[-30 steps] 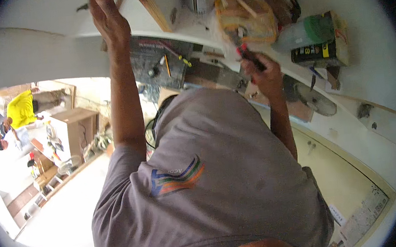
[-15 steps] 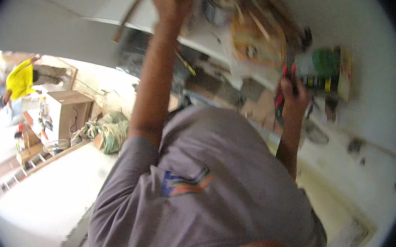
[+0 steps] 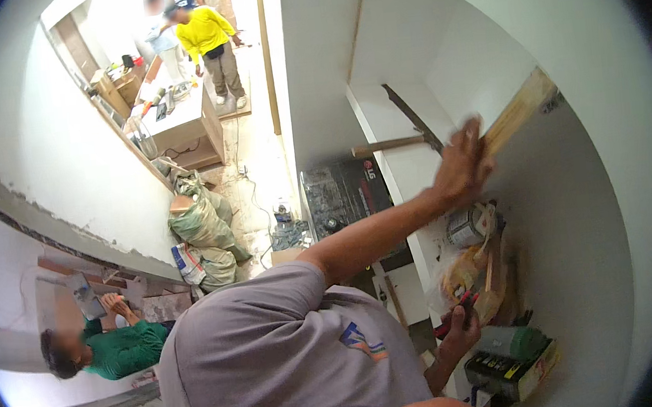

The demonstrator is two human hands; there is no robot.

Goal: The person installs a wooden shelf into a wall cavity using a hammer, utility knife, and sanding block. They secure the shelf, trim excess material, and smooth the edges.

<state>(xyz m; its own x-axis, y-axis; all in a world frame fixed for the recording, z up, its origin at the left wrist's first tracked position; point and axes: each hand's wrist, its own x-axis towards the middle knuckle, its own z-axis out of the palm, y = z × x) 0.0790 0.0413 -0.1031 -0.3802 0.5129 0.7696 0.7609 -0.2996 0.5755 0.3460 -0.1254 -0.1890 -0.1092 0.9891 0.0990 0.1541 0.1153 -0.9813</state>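
My left arm stretches up and right over a white shelf (image 3: 415,234). Blurred by motion, my left hand (image 3: 463,163) appears closed around the near end of a pale wooden strip (image 3: 518,114). Beside its fingers lie a dark narrow bar (image 3: 411,113) and a brown wooden stick (image 3: 387,146), which meet and jut over the shelf's edge. Lower down, my right hand (image 3: 460,336) grips a red-and-black hand tool (image 3: 462,312); the fingers partly hide it, so its exact kind is unclear. Next to that hand is a yellowish plastic bag (image 3: 458,273).
Along the shelf stand a tin (image 3: 470,227), a green-capped container (image 3: 524,341) and a black-and-yellow box (image 3: 507,374). A large dark box (image 3: 341,194) is beside the shelf. Stuffed sacks (image 3: 206,223) lie left. A person in green (image 3: 124,352) and a person in yellow (image 3: 206,31) are farther off.
My view has turned, bringing more of the room and the person in green into sight. The pale wooden strip now shows at my left hand. The red-and-black tool stays in my right hand.
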